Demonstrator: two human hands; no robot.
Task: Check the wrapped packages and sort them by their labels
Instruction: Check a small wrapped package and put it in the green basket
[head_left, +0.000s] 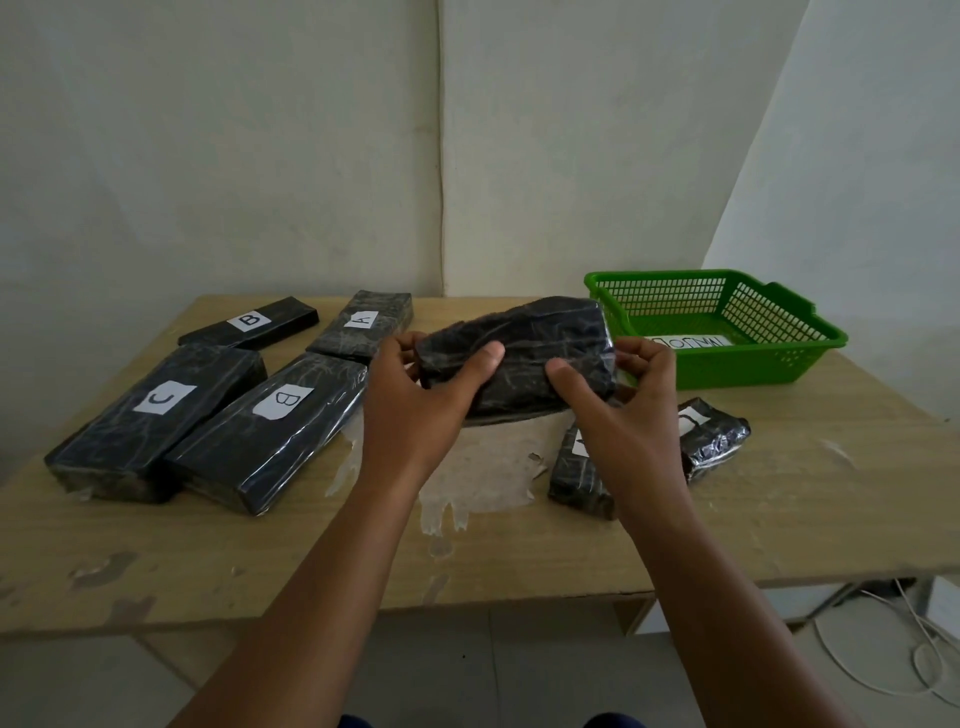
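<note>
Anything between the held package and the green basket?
Nothing visible. Both hands, left hand and right hand, hold the package above the table; its right end sits right beside the basket rim, no other package between.

The black plastic-wrapped package (519, 353) held in both hands shows no label on its visible face. Under the right hand (618, 410), the black wrapped package (576, 483) on the table has its white label mostly covered. Beyond that hand, the writing on the white paper slip (691, 341) inside the green plastic basket (810, 338) is unreadable.
</note>
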